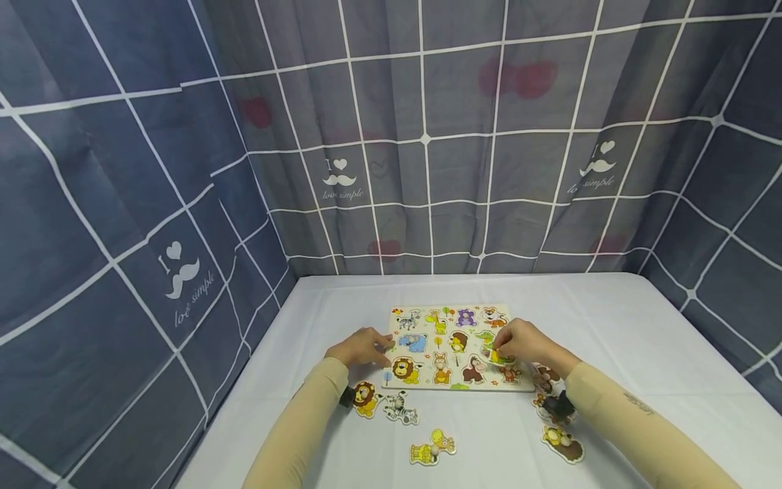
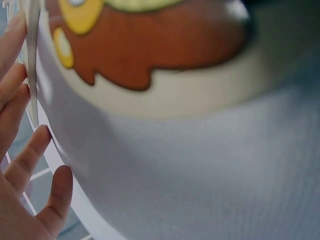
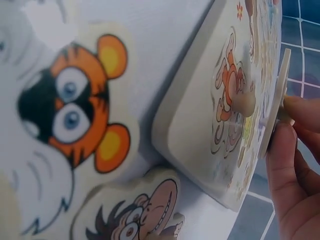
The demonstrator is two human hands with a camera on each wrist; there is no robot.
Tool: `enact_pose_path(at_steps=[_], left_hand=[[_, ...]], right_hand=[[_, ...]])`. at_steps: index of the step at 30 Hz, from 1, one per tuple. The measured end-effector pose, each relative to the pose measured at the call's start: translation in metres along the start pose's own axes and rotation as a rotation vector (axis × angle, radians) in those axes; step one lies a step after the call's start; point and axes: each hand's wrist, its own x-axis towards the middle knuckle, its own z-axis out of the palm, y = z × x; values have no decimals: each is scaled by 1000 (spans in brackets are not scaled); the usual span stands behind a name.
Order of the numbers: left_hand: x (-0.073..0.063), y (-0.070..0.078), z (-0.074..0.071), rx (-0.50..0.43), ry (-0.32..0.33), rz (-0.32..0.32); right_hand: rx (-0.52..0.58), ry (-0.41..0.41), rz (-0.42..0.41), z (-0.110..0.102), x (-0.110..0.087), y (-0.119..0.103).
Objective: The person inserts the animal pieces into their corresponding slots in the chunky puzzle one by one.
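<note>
A pale wooden animal puzzle board (image 1: 427, 387) lies on the white table. My left hand (image 1: 365, 348) rests at its left edge, fingers spread and fairly straight, holding nothing. Over the right part of the board, my right hand (image 1: 522, 341) pinches a small green-and-yellow puzzle piece (image 1: 499, 358); its picture is mostly covered by my fingers. In the right wrist view, thumb and fingertip grip the knob on the back of this thin piece (image 3: 276, 105), which is tilted on edge. Close by on the board, a monkey picture (image 3: 229, 100) has a wooden knob (image 3: 244, 103) over it.
In front of the board lie a loose lion piece (image 1: 366, 399), a zebra piece (image 1: 400, 409) and a giraffe piece (image 1: 431, 449). A hedgehog piece (image 1: 563, 445) lies at the right. Under my right wrist are a tiger piece (image 3: 82, 100) and an ape piece (image 3: 137, 215).
</note>
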Motion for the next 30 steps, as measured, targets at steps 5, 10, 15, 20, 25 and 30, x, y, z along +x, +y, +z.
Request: enact_pose_path(at_steps=[5,10,15,20,25,30], left_hand=[[0,-1,1,-6,4,3],[-1,-2,1,-19,1,-2],[0,-3,1,-11,5,16],[1,-4,1,-1,6,13],[1,-4,1,8,8,1],[0,-2,2,9,13,5]], right_hand=[[-8,8,11,0,5,1],[-13,5,33,0,9,4],[-23,9,38,-1,13,5],[-12,7,55,0,16,5],[0,6,67,0,20,3],[0,17,62,1,22,2]])
